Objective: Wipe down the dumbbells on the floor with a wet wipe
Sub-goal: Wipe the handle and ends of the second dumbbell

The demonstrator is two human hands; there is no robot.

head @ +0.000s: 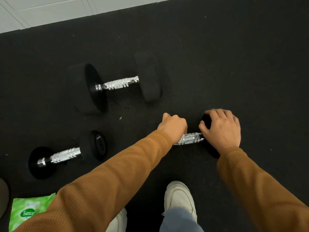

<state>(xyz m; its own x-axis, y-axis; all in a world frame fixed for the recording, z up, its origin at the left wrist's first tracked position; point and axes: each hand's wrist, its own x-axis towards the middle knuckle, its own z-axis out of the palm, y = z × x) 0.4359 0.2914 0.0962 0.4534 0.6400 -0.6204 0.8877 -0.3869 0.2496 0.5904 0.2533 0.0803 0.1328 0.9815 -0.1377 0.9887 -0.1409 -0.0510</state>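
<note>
Three dumbbells with black heads and chrome handles lie on the black floor. My left hand is curled round the left end of the nearest dumbbell's handle. A small pale edge that looks like the wet wipe shows under its palm. My right hand grips that dumbbell's right head from above, fingers curled over it. The left head is hidden under my left hand and sleeve. A large dumbbell lies farther off. A small dumbbell lies at the left.
A green wet-wipe pack lies at the lower left, partly under my sleeve. My white shoes stand just behind the near dumbbell. A white wall or door borders the mat at the far left. A dark round object sits at the left edge.
</note>
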